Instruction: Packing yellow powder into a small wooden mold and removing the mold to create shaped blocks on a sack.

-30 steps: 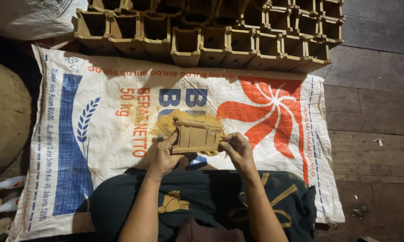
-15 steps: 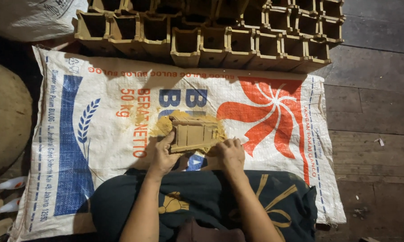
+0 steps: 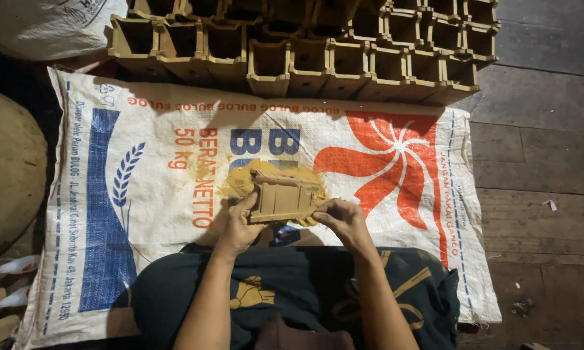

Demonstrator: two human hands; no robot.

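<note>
Item: small wooden frame mould (image 3: 284, 199), slatted, tan, lying near the middle of the woven sack (image 3: 143, 214), toward its near edge, over a patch of yellowish powder (image 3: 240, 183).
Left hand (image 3: 239, 227): fingers curling around the mould's left end, thumb pressing on its side, gripping it.
Right hand (image 3: 344, 220): fingers closing on the mould's lower right corner, pinching it.
Sack: white, printed with blue stripe and orange swirl, lying flat on a dark plank floor (image 3: 538, 162).
Beyond the sack's far edge: rows of open square clay blocks (image 3: 305, 58), standing side by side, touching.
Near edge: person's dark trousers (image 3: 285, 298) overlapping the sack.
</note>
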